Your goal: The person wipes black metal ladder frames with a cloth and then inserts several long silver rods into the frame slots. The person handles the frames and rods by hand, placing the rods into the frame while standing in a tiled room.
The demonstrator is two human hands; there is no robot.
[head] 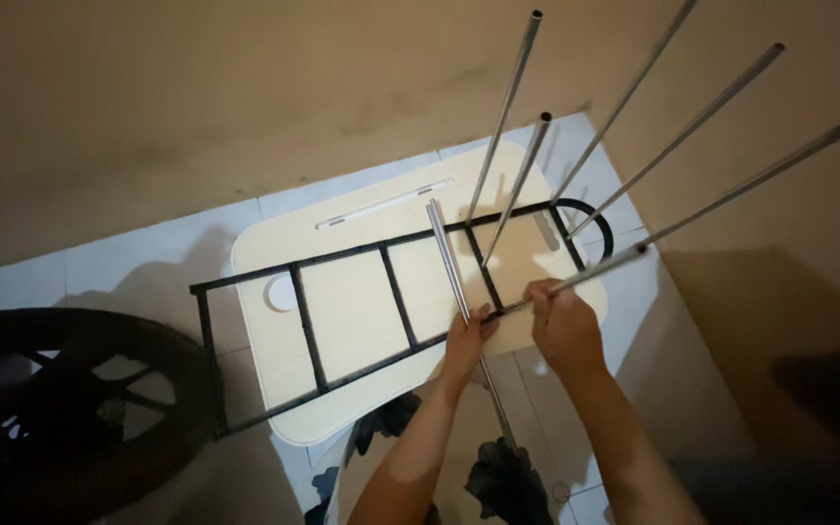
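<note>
The right hand [564, 326] grips a metal tube [590, 275], seating it into the black frame [396, 292] that the left hand [466, 340] steadies with fingers closed on its rail, and it needs a straight push.

A board [362, 321] lies flat on the floor [148, 243], and a ladder-like frame [342, 258] lies slantwise across it, its left end hanging past the board's left edge and its rounded right end [590, 219] past the right. Several tubes [507, 107] rise from the frame's right part and fan out up and to the right, while one loose tube [449, 262] lies over the frame between them and the board's middle. The left hand [466, 340] rests on the frame's near rail beside the loose tube, the right hand [561, 316] just right of it grips the lowest tube [731, 190], and a wheel [60, 389] lies on the floor to the far left.
</note>
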